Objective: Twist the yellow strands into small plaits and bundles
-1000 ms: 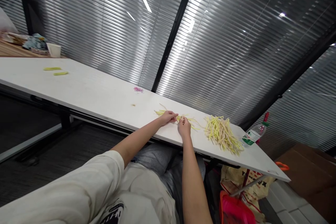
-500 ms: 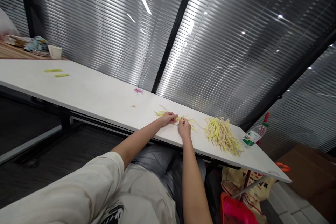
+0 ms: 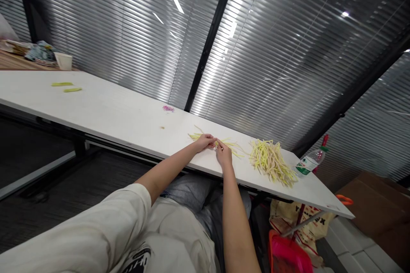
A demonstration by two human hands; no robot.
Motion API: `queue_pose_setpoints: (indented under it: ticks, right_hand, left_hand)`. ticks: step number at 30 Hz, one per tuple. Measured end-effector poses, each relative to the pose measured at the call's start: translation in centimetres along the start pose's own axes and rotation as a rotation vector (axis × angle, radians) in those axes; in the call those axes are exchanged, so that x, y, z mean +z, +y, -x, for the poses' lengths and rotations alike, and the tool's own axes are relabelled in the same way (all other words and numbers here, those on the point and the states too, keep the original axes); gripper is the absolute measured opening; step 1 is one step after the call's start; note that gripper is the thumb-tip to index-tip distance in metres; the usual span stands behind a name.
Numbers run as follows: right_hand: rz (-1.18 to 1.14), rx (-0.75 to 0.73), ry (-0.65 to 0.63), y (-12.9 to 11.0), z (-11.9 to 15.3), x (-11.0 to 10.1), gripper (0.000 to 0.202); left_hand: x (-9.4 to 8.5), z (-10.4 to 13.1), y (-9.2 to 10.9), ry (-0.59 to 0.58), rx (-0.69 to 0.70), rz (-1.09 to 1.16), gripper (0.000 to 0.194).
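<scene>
A loose bunch of thin, pale yellow strands lies on the white table, fanning out on both sides of my hands. My left hand is closed round its middle part, with strand ends poking out to the left. Close beside it, my right hand pinches at the same middle part, its fingertips almost meeting the left ones. What exactly lies between the right fingertips is too small to make out. A big heap of yellow and beige strands is spread to the right of my hands.
Two slim yellow pieces lie at the far left, near a white cup. Small pink bits sit by the back edge. A clear plastic bottle leans at the right end. Below are a red dustpan and a printed bag.
My right hand's fingers have closed in and shifted slightly left towards the left fingertips. The left hand stays in place on the bunch. The view has tilted slightly.
</scene>
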State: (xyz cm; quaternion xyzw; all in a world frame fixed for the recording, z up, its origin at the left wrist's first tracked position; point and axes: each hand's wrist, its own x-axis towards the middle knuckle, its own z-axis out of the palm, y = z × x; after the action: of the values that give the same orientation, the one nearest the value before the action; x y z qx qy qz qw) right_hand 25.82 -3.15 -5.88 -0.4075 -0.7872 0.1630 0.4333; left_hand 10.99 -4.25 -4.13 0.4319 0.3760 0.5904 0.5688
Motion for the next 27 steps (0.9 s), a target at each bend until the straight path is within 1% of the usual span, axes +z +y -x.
queue_pose_setpoints:
  ticks: [5,8,13,18,27]
  right_hand:
    - [0.015,-0.026,-0.007,-0.36,0.07,-0.06,0.036]
    - [0.011,-0.045,-0.018,-0.64,0.10,-0.18,0.034]
    - [-0.014,-0.072,-0.020,-0.98,0.20,-0.35,0.035]
    - [-0.016,-0.048,0.013,-0.77,0.15,-0.26,0.038]
    - [-0.044,-0.067,0.009,-0.38,-0.06,-0.10,0.037]
  left_hand:
    - [-0.12,-0.22,-0.14,0.002,-0.009,0.000,0.026]
    - [-0.21,-0.31,-0.23,-0.017,-0.010,0.005,0.026]
    - [-0.32,-0.40,-0.38,-0.022,-0.003,0.008,0.025]
    - [-0.29,-0.31,-0.33,-0.027,0.013,0.006,0.027]
    - [-0.23,-0.17,-0.24,-0.024,0.008,0.019,0.026]
